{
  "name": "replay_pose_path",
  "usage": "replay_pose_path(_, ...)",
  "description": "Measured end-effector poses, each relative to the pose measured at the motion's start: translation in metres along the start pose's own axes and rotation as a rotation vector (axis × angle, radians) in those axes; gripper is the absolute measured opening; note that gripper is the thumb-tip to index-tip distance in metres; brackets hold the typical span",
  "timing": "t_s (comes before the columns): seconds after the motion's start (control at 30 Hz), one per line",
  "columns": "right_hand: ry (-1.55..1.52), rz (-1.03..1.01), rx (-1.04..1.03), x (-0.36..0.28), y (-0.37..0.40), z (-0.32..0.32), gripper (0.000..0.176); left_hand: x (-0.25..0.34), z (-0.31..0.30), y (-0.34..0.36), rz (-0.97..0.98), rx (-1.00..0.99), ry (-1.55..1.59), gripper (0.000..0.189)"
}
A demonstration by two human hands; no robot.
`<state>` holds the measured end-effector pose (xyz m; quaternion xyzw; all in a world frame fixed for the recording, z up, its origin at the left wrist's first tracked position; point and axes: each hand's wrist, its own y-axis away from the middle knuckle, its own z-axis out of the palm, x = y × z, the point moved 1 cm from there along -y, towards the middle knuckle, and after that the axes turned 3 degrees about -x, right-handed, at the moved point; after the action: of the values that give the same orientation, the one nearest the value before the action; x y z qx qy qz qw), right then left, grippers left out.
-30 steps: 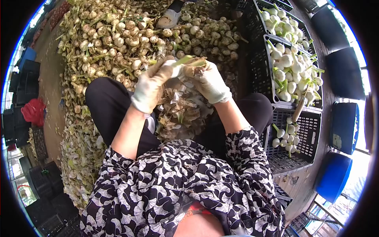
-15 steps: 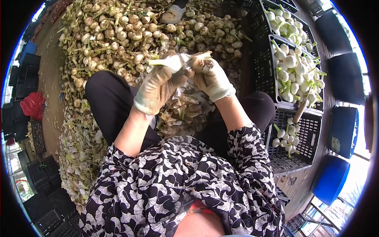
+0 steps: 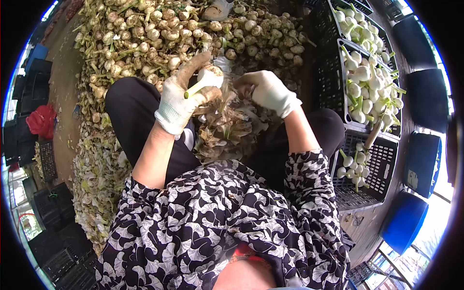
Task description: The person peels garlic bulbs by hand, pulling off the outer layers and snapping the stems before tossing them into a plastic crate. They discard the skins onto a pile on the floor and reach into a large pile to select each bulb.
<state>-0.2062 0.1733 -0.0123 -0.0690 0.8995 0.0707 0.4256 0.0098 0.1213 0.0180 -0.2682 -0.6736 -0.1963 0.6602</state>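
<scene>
My left hand [image 3: 181,96], in a pale work glove with soiled fingers, grips a white garlic bulb [image 3: 210,78]. The bulb's cut green stem points down and to the left. To the right, my right hand [image 3: 271,93], also gloved, is apart from the bulb with its fingers curled inward; what they hold, if anything, is hidden. Loose papery garlic skins [image 3: 226,126] lie below and between both hands, in front of my body.
A big heap of unpeeled garlic [image 3: 140,41] spreads ahead. Peelings [image 3: 96,186] are piled at the left. On the right stand black crates of clean garlic [image 3: 369,89] and a crate [image 3: 357,200] with a few bulbs. Blue barrels [image 3: 405,222] line the right edge.
My hands have moved apart: the right has come away from the bulb and turned its back upward. My left hand still holds the bulb, its stem now angled downward.
</scene>
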Motion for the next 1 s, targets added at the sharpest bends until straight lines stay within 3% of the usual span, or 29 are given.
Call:
replay_pose_path(0.03,-0.046,0.167,-0.039,-0.007,0.000,-0.010,0.029,0.001,0.001,0.001,0.007,0.027,-0.042,0.063)
replay_pose_path(0.1,-0.306,-0.148,0.075,0.028,-0.003,0.002,0.036,-0.001,0.007,0.001,-0.056,0.058,0.078,0.063)
replay_pose_path(0.13,-0.307,-0.144,0.076,0.023,-0.002,0.004,0.036,-0.002,0.009,0.000,-0.079,0.043,0.027,0.061)
replay_pose_path(0.2,-0.678,-0.198,0.191,-0.002,-0.003,0.011,0.052,0.001,0.016,0.000,-0.125,0.003,-0.073,0.057)
replay_pose_path(0.23,-0.644,-0.174,0.195,-0.011,-0.004,0.011,0.054,0.003,0.017,0.000,-0.128,-0.001,-0.068,0.057)
replay_pose_path(0.3,-0.892,-0.158,0.094,-0.024,0.005,0.006,0.056,0.003,0.018,0.001,-0.240,-0.081,0.092,0.055)
replay_pose_path(0.37,-0.869,0.132,0.057,-0.015,0.008,-0.001,0.053,-0.003,0.015,0.000,-0.212,-0.099,0.055,0.052)
replay_pose_path(0.4,-1.007,0.090,0.097,-0.017,0.009,-0.001,0.048,-0.003,0.015,0.000,-0.232,-0.082,0.084,0.052)
replay_pose_path(0.5,-0.893,0.025,0.084,-0.020,0.011,-0.002,0.051,-0.009,0.015,-0.003,-0.198,-0.046,0.009,0.051)
replay_pose_path(0.53,-0.749,-0.036,0.175,-0.021,0.010,0.003,0.032,-0.011,0.015,-0.003,-0.145,-0.027,-0.096,0.052)
replay_pose_path(0.57,-0.751,-0.034,0.175,-0.022,0.009,0.005,0.032,-0.011,0.015,-0.003,-0.147,-0.029,-0.096,0.052)
replay_pose_path(0.63,-0.344,-0.075,0.283,-0.025,0.010,0.005,0.028,-0.010,0.017,-0.002,-0.109,-0.043,-0.141,0.052)
replay_pose_path(0.77,-0.181,-0.072,0.383,-0.030,0.010,0.007,0.022,-0.011,0.019,-0.002,-0.203,0.022,0.032,0.052)
replay_pose_path(1.0,-0.533,0.048,0.287,-0.023,0.012,0.006,0.028,-0.006,0.015,-0.004,-0.207,0.015,-0.008,0.050)
